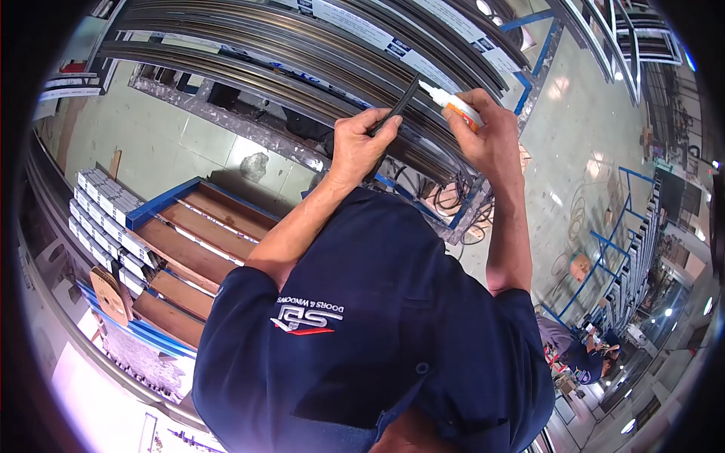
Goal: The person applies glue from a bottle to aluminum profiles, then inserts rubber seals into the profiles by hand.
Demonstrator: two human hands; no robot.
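Evidently, the person before me holds two small things close together, and each hand seems to have its own duty. The left hand [355, 147] has its thumb and fingers closed upon a slim black strip [403, 106], pinched well below its upper end, probably so that this end remains free and steady. The right hand [496, 130] has its fingers curled around a white squeeze bottle with an orange label [459, 109], only as wide as its body requires. The bottle is tilted with its narrow nozzle towards the strip's end, I suppose because a fine point is easier to direct this way; whether the two touch, I cannot tell. Both things are in the air, above long bronze-dark profiles [226, 34], which lie side by side, perhaps to keep them straight. Some carry a white film with blue labels [347, 26], likely as protection. Behind the left arm, wooden boards [170, 245] lie across a blue frame [164, 202], apparently as padding against scratches.
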